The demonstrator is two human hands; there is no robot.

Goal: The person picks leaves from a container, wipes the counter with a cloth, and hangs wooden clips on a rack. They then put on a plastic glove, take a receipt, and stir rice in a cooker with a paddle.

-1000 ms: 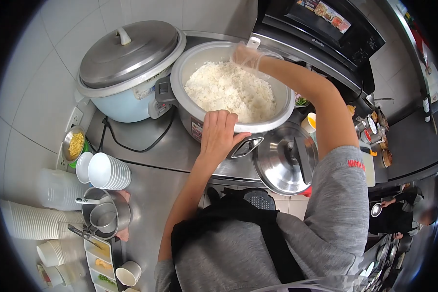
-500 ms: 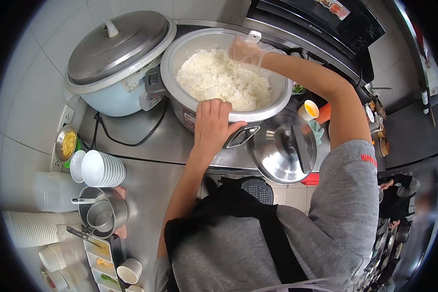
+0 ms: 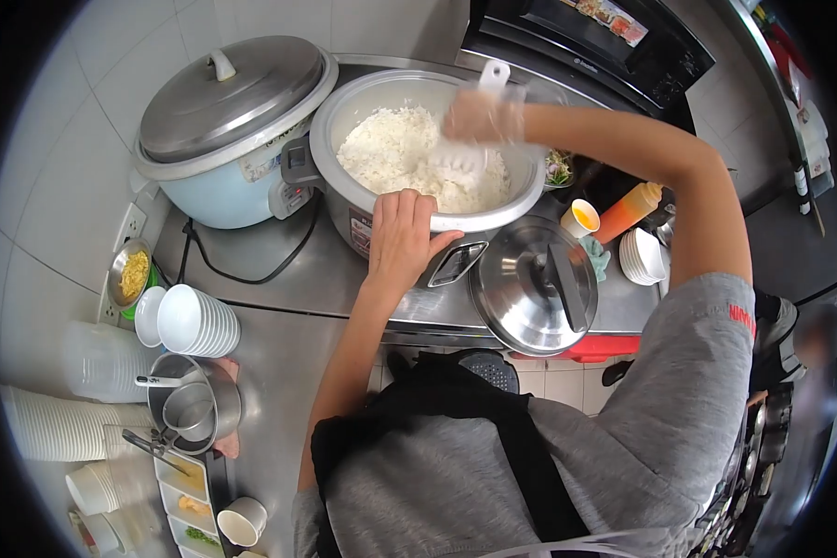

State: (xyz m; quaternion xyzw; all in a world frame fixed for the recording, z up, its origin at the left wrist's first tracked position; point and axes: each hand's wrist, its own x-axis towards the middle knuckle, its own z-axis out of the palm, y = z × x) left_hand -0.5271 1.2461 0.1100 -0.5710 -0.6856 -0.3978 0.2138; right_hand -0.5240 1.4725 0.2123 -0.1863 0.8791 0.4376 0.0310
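Note:
Cooked white rice (image 3: 389, 147) fills much of the large rice cooker (image 3: 330, 110), which stands uncovered on the steel counter. My right hand (image 3: 479, 116), in a clear plastic glove, is closed around a white rice paddle (image 3: 496, 74). The handle's end sticks up above my fist, and the blurred blade is down at the rice. My left hand (image 3: 401, 223) is bare and rests over the cooker's near rim, fingers on the edge and thumb out to the side. The cooker's steel lid (image 3: 521, 288) lies on the counter just to the right.
A second, lidded rice cooker (image 3: 223, 177) stands at left. White bowls (image 3: 195, 321), a pot (image 3: 228, 400) and topping trays (image 3: 181, 502) line the left counter. At right are a cup with orange contents (image 3: 581, 219), an orange bottle (image 3: 630, 212) and bowls (image 3: 644, 256). Another person (image 3: 774, 344) stands far right.
My right hand has lifted a little and drawn back from the rice, so the paddle's blade now shows. My right elbow has swung outward. The left hand stays on the rim.

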